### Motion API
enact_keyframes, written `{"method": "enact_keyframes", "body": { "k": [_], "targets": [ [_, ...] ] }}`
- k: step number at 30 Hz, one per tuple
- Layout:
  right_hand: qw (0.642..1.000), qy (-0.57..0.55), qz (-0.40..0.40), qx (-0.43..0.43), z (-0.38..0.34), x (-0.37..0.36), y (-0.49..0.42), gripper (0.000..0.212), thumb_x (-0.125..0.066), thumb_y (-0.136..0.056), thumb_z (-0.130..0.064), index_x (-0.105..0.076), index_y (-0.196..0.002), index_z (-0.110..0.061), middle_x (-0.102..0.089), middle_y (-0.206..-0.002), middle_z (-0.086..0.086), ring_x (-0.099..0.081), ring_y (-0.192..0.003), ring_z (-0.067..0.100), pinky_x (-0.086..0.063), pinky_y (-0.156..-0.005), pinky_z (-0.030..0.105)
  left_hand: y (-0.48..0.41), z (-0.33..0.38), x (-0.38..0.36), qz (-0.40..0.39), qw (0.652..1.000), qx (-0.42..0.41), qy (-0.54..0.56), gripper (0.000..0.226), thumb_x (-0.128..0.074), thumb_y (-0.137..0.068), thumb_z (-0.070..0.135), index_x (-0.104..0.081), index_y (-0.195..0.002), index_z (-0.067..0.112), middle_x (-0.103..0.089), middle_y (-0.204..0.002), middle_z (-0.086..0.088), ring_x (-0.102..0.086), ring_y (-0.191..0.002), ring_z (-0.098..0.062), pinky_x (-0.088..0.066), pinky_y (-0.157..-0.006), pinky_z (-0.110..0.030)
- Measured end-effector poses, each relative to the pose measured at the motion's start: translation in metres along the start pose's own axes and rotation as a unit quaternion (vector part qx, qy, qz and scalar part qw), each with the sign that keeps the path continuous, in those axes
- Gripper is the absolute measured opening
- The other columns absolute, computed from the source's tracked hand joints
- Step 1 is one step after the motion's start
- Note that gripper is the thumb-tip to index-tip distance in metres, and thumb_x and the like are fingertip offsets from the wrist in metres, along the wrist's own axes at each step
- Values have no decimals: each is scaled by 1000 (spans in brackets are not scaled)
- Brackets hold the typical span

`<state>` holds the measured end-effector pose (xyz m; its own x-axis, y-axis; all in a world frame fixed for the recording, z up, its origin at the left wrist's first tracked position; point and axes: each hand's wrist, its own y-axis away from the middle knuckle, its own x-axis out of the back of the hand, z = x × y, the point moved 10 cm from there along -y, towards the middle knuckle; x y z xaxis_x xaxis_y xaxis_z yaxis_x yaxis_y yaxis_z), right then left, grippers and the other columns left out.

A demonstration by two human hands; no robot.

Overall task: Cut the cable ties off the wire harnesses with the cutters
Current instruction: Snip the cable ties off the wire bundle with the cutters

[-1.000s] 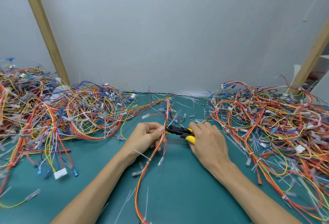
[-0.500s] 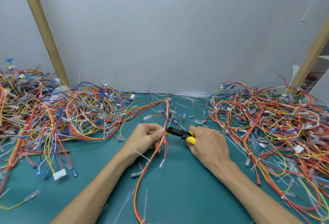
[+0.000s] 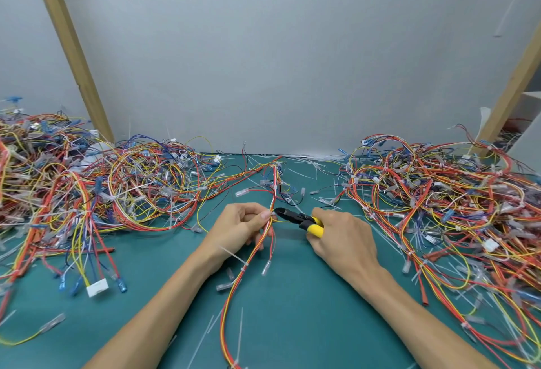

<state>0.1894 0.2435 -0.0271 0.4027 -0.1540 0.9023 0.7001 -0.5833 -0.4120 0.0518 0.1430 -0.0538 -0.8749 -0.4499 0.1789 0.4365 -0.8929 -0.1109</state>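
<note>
A red, orange and yellow wire harness (image 3: 234, 289) runs from the table's front edge up the middle of the green mat. My left hand (image 3: 237, 228) pinches it between thumb and fingers. My right hand (image 3: 342, 237) grips the yellow-handled cutters (image 3: 301, 219). Their black jaws point left and sit right at the harness beside my left thumb. A white cable tie (image 3: 235, 257) still wraps the harness just below my left hand, its tail sticking out to the left.
A big tangle of harnesses (image 3: 87, 193) covers the left of the green mat (image 3: 292, 310), and another pile (image 3: 439, 201) fills the right. Cut white tie ends (image 3: 240, 330) lie scattered. Two slanted wooden posts (image 3: 73, 55) lean against the grey wall.
The cutter jaws stay at the harness by my left thumb. Both hands have barely shifted; the harness loop below has swung slightly.
</note>
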Motion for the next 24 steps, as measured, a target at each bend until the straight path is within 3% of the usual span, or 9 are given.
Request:
{"method": "enact_keyframes", "body": {
  "k": [2,6,12,16,21,24],
  "targets": [
    [997,-57,30,-38,9,5,0,27,-61,-83,-38,-40,-74,-24,-46,-62,-6,-49,-64,29,-29,-52,33,0,-1,1,15,1000,1,9,19,-52,-99,16,-65,-90,6,-67,-62,2,-53,-43,-11,-35,-44,-14],
    [971,-188,98,-115,34,15,2,28,-63,-83,-31,-40,-72,-19,-44,-54,-4,-44,-55,23,-28,-46,32,0,-2,5,63,998,-4,-6,17,-57,-97,19,-67,-88,7,-64,-59,3,-54,-43,-14,-40,-46,-15],
    [945,-265,134,-136,45,21,4,30,-64,-84,-25,-38,-70,-23,-42,-55,-3,-39,-52,14,-33,-49,33,5,4,9,113,986,-20,-117,28,-66,-91,31,-58,-68,17,-61,-52,1,-60,-43,-17,-47,-51,-22],
    [945,-265,130,-141,45,19,3,25,-65,-85,-21,-42,-76,-24,-45,-59,-5,-43,-56,12,-30,-49,31,5,5,4,87,989,-13,-120,27,-65,-91,28,-62,-70,13,-65,-57,0,-58,-44,-13,-46,-53,-21],
    [950,-256,129,-125,41,23,9,23,-66,-85,-21,-43,-81,-25,-45,-66,-11,-44,-62,3,-28,-52,23,6,8,-3,19,997,-24,-68,16,-57,-96,9,-68,-85,6,-71,-72,3,-62,-52,-14,-47,-59,-19],
    [950,-257,130,-123,41,24,9,24,-66,-85,-21,-43,-81,-26,-45,-65,-12,-44,-63,3,-29,-52,23,8,8,-8,-14,998,-30,-59,21,-52,-96,-2,-71,-97,5,-73,-79,3,-65,-61,-10,-47,-64,-13]
  ]
}}
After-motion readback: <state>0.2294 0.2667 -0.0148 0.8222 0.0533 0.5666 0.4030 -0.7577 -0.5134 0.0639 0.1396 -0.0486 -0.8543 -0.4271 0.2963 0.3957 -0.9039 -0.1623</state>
